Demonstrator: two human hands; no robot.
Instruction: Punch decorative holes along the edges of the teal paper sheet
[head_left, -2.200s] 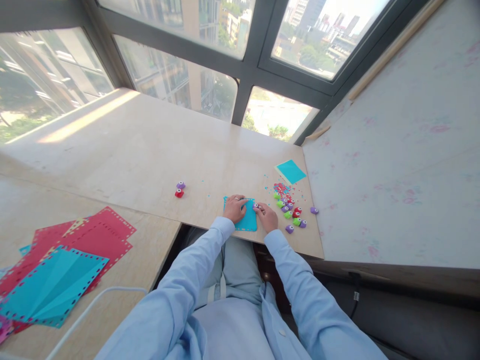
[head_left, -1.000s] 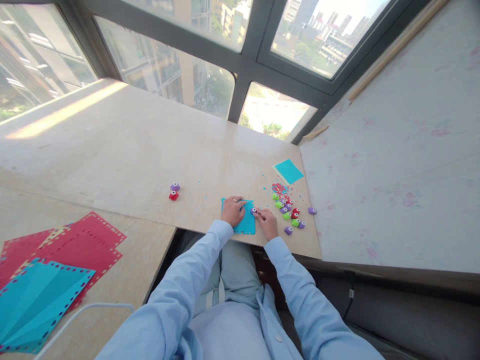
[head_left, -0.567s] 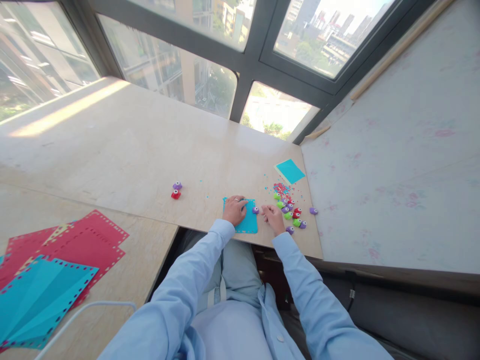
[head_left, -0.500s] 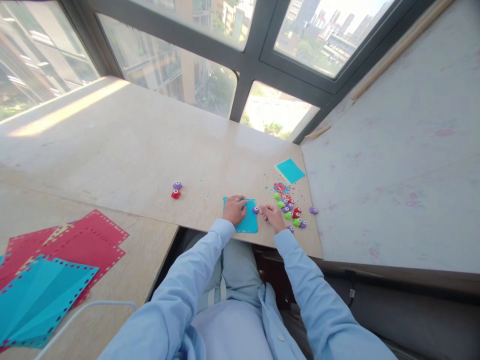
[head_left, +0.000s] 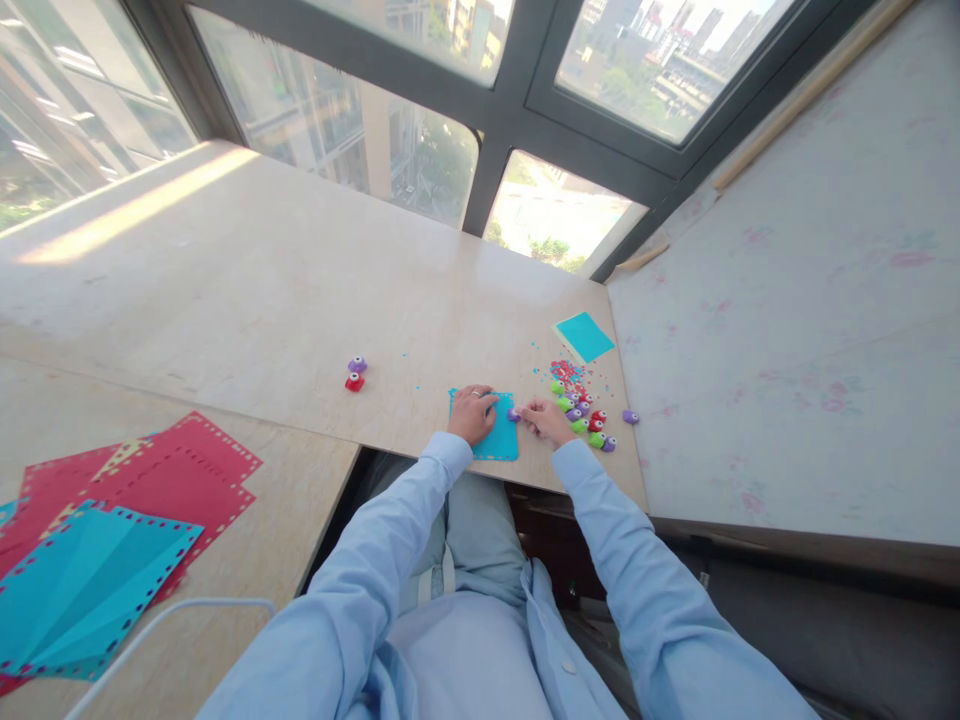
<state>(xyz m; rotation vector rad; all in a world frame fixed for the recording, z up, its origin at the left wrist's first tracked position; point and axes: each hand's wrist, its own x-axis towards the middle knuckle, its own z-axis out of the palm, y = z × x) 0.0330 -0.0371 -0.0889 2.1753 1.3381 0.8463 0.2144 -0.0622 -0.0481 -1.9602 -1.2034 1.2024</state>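
A blue sheet of paper (head_left: 504,446) with holes punched along its edges lies near the table's front edge. My left hand (head_left: 471,412), a ring on one finger, rests on its left part with the fingers laid over the paper. At the sheet's right edge sits a small purple craft punch (head_left: 513,414). The fingertips of my right hand (head_left: 547,420) are closed together on this punch. Just right of that hand lie several green, purple and red craft punches (head_left: 581,412), with a heap of red and blue paper bits (head_left: 570,376) behind them.
A blue-topped paper stack (head_left: 585,337) lies at the back right, by the wall. One purple punch (head_left: 630,416) stands near the wall. A red punch (head_left: 355,382) and a purple one sit left of my hands. Punched red sheets (head_left: 172,470) and blue sheets (head_left: 97,580) overlap at far left.
My right hand has moved slightly left and its fingertips have come onto the purple punch at the sheet's edge. My left hand stays on the paper. The view has shifted a little.
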